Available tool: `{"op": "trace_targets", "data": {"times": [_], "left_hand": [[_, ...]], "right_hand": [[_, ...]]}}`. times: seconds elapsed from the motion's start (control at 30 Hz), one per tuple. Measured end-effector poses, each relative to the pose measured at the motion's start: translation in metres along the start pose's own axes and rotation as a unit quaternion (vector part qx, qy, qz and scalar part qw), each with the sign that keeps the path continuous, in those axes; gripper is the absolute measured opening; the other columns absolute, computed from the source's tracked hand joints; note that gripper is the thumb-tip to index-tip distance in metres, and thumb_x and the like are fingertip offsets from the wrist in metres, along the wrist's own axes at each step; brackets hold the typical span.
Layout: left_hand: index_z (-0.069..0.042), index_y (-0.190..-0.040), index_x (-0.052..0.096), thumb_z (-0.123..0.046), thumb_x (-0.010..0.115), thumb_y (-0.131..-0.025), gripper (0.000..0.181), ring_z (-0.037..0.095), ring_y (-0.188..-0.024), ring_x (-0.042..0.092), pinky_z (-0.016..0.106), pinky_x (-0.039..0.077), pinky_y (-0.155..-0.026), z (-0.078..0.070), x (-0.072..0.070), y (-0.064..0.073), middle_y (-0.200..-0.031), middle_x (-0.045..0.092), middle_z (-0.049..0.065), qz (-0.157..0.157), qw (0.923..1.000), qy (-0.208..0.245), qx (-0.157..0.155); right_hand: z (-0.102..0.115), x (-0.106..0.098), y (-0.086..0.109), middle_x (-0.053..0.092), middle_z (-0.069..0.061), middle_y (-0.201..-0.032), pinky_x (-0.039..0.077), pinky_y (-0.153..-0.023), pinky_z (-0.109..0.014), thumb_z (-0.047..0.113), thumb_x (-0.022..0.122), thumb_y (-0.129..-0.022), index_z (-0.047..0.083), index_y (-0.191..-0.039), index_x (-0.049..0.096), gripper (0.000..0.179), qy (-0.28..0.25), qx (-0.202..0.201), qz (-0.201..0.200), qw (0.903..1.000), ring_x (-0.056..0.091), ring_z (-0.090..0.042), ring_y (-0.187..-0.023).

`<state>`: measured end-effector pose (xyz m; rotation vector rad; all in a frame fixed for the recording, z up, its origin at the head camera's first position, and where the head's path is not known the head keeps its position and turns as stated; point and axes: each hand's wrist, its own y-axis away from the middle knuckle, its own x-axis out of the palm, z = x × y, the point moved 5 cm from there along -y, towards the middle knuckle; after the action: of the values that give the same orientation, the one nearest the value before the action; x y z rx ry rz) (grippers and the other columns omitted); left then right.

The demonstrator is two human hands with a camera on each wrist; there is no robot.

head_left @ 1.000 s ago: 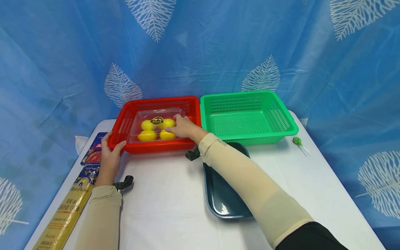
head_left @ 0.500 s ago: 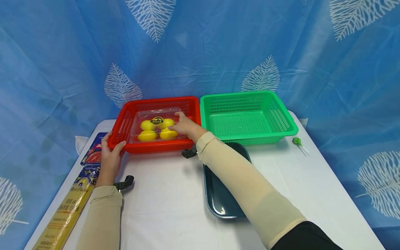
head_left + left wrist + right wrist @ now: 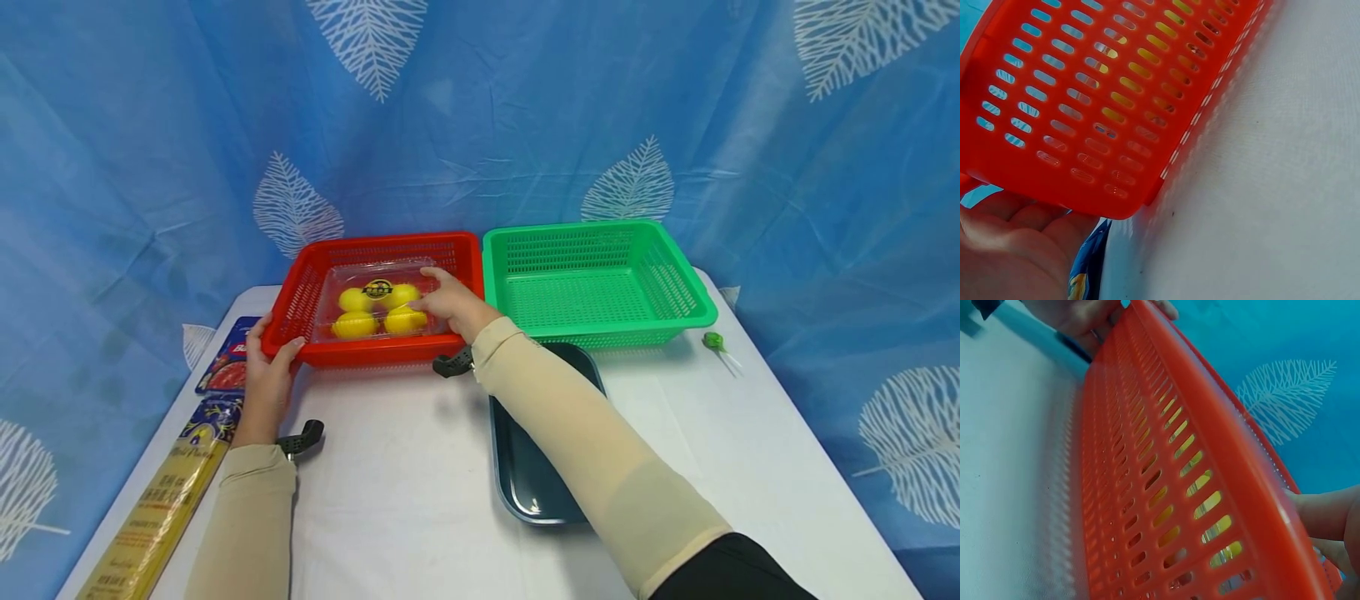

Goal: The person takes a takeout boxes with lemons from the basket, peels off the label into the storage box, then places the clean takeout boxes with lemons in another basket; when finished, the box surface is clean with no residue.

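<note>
In the head view my left hand (image 3: 266, 379) grips the left front corner of a red plastic basket (image 3: 375, 354), thumb on the front rim and fingers along the left side. The left wrist view shows those fingers under the rim. Inside the basket lies a clear plastic box (image 3: 352, 273) of yellow lemons (image 3: 355, 325) with a black-and-yellow label. My right hand (image 3: 456, 307) reaches over the front rim, its thumb and index finger spread at the box's right side. In the right wrist view, that hand's fingers (image 3: 1329, 512) show past the red rim; their tips are hidden.
A green basket (image 3: 592, 337) stands against the red one's right side. Under my right forearm lies a dark tray (image 3: 536, 475). Flat packets, one blue (image 3: 225, 362) and one long and gold (image 3: 161, 508), line the left edge. A small green item (image 3: 713, 341) is at right.
My right hand has shifted slightly to the right over the box, and its forearm has swung a little left. The left hand stays on the red basket's corner.
</note>
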<state>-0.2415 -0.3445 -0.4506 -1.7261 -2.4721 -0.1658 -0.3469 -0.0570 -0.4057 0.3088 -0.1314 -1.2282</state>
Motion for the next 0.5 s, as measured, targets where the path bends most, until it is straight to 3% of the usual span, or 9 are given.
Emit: {"op": "trace_targets", "data": {"times": [0.17, 0.5], "left_hand": [[-0.034, -0.165, 0.023, -0.012, 0.066, -0.106, 0.077, 0.027, -0.155, 0.024, 0.039, 0.039, -0.113, -0.0006, 0.0018, 0.0002, -0.171, 0.020, 0.003, 0.000, 0.9999, -0.011, -0.002], [-0.035, -0.165, 0.023, -0.014, 0.067, -0.105, 0.077, 0.027, -0.155, 0.025, 0.040, 0.038, -0.114, 0.0017, 0.0001, 0.0008, -0.170, 0.021, 0.003, 0.000, 0.9999, -0.016, 0.004]], "right_hand": [[0.0014, -0.0021, 0.0012, 0.044, -0.020, -0.151, 0.064, -0.077, -0.049, 0.002, 0.072, -0.099, 0.023, -0.163, 0.041, 0.075, -0.045, 0.005, 0.013, 0.9989, 0.062, -0.039, -0.115], [0.0077, -0.0032, 0.0075, 0.037, -0.013, -0.163, 0.055, -0.100, -0.047, 0.002, 0.072, -0.098, 0.024, -0.162, 0.045, 0.073, -0.021, -0.017, -0.003, 0.9996, 0.055, -0.039, -0.123]]}}
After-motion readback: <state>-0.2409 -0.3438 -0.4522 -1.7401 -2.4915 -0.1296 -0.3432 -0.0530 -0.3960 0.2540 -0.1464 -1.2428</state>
